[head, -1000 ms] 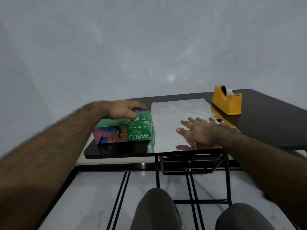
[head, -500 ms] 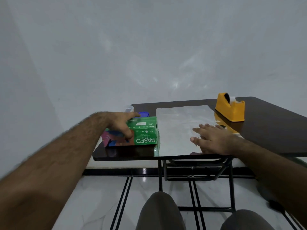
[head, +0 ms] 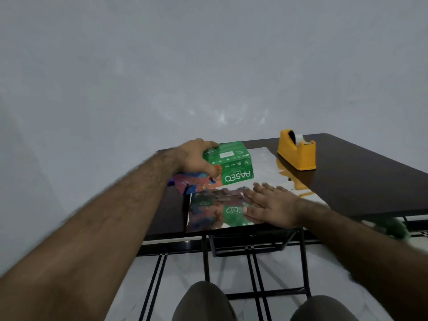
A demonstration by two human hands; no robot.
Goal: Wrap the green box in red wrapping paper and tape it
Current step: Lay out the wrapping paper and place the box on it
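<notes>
Dark, glossy counter (head: 361, 181), flat-topped, on a thin black metal frame. Spread over its near middle, a rectangular sheet of wrapping paper (head: 266, 172), silver side up, mirror-shiny and smooth, throwing back green and multicoloured reflections; red face not visible. Rectangular green box (head: 231, 163) of printed cardboard, white lettering on its near side, sitting on the far-left part of the paper, its left end overhanging the sheet's left edge; whether fully set down or slightly lifted, cannot tell. Just left of the box, partly under it, something flat with a multicoloured print (head: 192, 181), blurred.

Left hand (head: 196, 158) clamped on the left end of the box: fingers curled over the top, thumb pressed against the near face. Right hand (head: 273, 207) lying palm-down on the paper, nearer than the box and to its right, fingers straight and slightly spread, holding nothing, only pressing flat on the foil.

Right of the box and beyond the paper's right edge, a yellow tape dispenser (head: 297, 154), chunky moulded plastic, wedge-shaped, with a pale roll in its top slot. Plain grey wall behind; pale marble-look floor with dark stripes below the counter.
</notes>
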